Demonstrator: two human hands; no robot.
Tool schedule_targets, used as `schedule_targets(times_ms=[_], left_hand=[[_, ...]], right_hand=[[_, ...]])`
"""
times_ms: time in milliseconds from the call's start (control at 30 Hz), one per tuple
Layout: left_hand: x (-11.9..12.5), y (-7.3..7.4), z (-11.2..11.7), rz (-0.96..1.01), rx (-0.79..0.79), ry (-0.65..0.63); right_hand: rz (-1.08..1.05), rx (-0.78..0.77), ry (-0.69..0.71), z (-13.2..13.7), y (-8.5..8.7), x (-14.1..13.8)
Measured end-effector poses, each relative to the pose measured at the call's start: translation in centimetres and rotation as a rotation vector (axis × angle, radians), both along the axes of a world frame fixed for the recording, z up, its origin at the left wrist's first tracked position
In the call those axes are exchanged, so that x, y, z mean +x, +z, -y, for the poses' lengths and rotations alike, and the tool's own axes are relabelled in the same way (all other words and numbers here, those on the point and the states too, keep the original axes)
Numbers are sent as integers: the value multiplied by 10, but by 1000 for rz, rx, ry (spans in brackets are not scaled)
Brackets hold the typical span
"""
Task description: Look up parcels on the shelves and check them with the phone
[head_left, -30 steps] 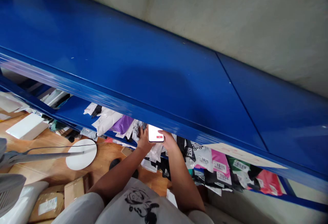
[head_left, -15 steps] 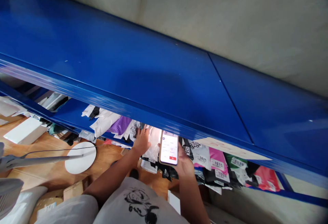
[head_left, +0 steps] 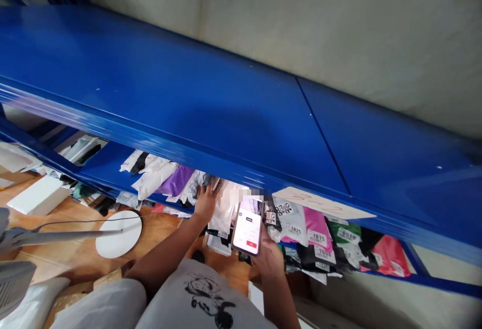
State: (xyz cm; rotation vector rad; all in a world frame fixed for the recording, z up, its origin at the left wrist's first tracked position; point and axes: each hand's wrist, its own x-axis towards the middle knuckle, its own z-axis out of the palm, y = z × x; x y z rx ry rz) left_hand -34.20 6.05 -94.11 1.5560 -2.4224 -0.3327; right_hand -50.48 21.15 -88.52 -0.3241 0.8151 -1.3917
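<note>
Shelving ahead, a row of bags on the lower level, floor items to the left.
The upper shelf (head_left: pixel 169 78) spans the view before the person, with the wall (head_left: pixel 301 22) behind it and a card (head_left: pixel 324 203) along its front edge, right of centre. On the lower shelf (head_left: pixel 101 158), beneath, one group of bags (head_left: pixel 154 178) lies left of the left hand (head_left: pixel 206 201), which reaches in at the group's right end; another group (head_left: pixel 316 228) lies right of the phone (head_left: pixel 247 231), held in the right hand (head_left: pixel 269 253) before the row. On the floor (head_left: pixel 161 223), a stand's round base (head_left: pixel 126 243) sits left of the left arm, a box (head_left: pixel 39 196) farther left.
</note>
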Motion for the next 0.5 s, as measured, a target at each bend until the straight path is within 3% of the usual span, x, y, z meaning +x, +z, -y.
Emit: schedule_targets(times_ms=[267,500], left_hand=[[2,-11,0,-60,-53,89],[12,-23,2,-115,-43,84]], right_hand=[[32,89,18,23,4,37],[-71,158,7,66,-16,66]])
